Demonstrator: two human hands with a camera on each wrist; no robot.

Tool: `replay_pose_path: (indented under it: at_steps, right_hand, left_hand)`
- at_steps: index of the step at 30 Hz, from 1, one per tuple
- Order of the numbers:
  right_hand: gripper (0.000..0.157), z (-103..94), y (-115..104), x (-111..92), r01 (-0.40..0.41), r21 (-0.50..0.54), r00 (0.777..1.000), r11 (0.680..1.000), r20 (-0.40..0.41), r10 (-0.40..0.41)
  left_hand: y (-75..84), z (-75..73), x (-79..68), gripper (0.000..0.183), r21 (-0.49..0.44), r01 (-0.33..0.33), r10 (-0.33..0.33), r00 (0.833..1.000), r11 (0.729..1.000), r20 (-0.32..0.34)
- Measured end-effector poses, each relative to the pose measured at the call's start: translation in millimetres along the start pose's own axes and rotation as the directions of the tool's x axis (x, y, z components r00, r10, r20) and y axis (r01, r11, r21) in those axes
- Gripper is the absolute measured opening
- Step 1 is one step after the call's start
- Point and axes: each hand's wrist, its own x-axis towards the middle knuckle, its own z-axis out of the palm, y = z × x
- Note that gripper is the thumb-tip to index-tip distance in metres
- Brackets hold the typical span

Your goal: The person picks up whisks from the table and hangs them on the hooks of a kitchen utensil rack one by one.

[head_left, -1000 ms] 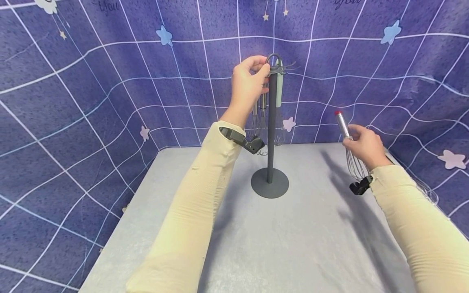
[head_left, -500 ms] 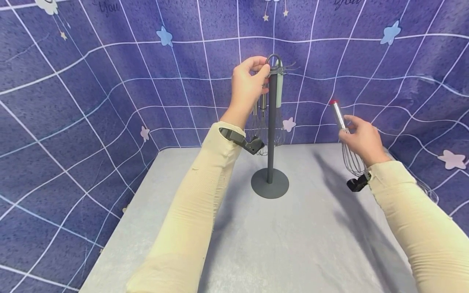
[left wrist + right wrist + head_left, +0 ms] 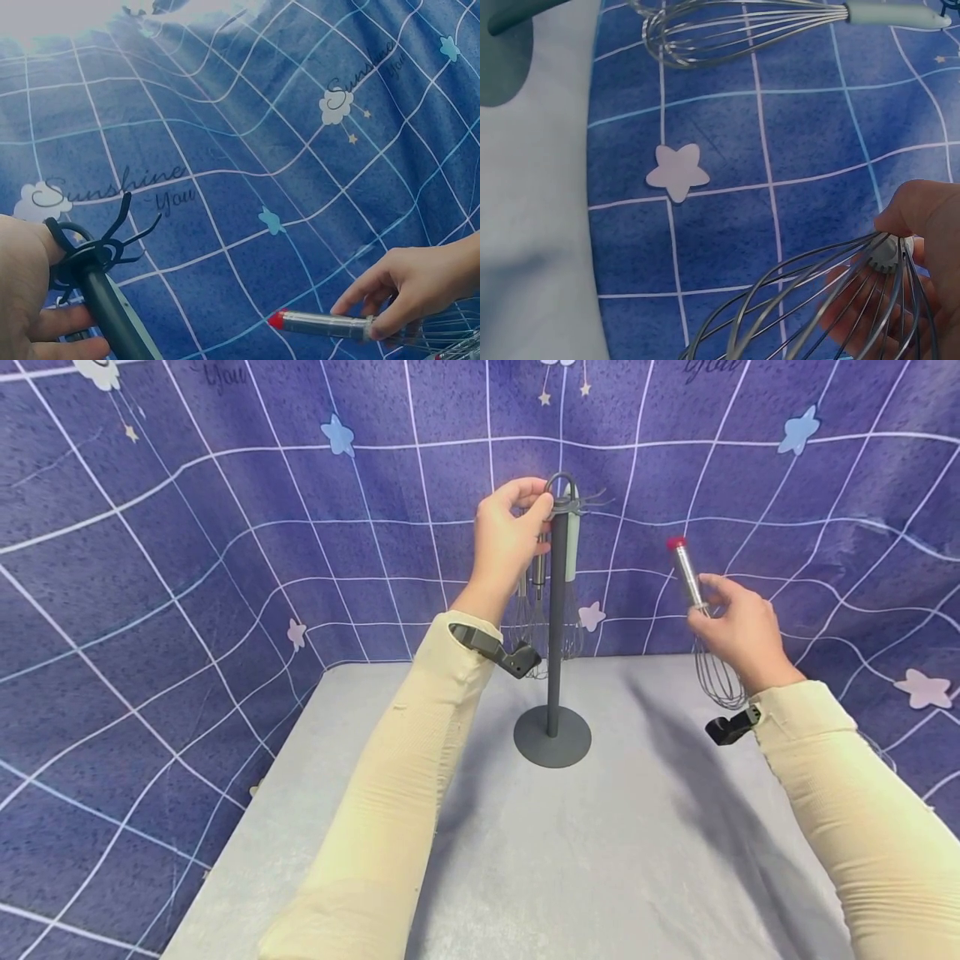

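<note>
A dark grey utensil stand [image 3: 557,627] with a round base and hooked top stands upright on the table. My left hand [image 3: 510,531] grips its top at the hooks, thumb toward me. Behind the pole hang a whisk with a pale green handle [image 3: 572,547] and metal-handled whisks [image 3: 538,572], partly covered by the hand and pole. To the right, my right hand [image 3: 742,627] pinches a metal whisk with a red-tipped handle [image 3: 686,572] where handle meets wires. Its red end points up, the wire loops downward. The right wrist view shows the wires [image 3: 817,292] spreading from the fingers.
The grey-white table [image 3: 600,860] meets a blue grid-patterned curtain [image 3: 390,527] behind the stand and at both sides. Wire loops of another utensil [image 3: 879,750] show at the table's right edge, mostly behind the right sleeve.
My right hand has risen and moved slightly left, bringing the red-tipped whisk up and nearer the stand. My left hand keeps its grip on the stand's top.
</note>
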Motion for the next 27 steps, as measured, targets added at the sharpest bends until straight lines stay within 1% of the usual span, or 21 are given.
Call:
replay_pose_path:
  at_steps: [5, 15, 20, 27]
  right_hand:
    - [0.056, -3.2, -5, -1, -0.004, 0.003, 1.000, 1.000, -0.004, 0.004]
    - [0.054, -7.0, -13, 1, 0.047, -0.003, 0.998, 0.999, -0.029, -0.047]
    - [0.054, -9.8, -17, 1, 0.048, -0.005, 0.998, 0.999, -0.036, -0.049]
    - [0.055, -14.0, -24, -1, 0.045, 0.020, 0.998, 0.999, -0.040, -0.044]
  left_hand:
    - [0.1, 0.2, -0.3, 0.017, -0.007, 0.008, -0.008, 1.000, 1.000, -0.002]
    - [0.5, 0.4, -1.7, 0.018, 0.014, 0.004, -0.004, 1.000, 1.000, -0.006]
    - [0.7, 0.7, -1.4, 0.017, 0.014, 0.003, -0.003, 1.000, 1.000, -0.008]
    - [0.8, 0.8, -1.4, 0.016, 0.013, -0.004, 0.004, 1.000, 1.000, -0.010]
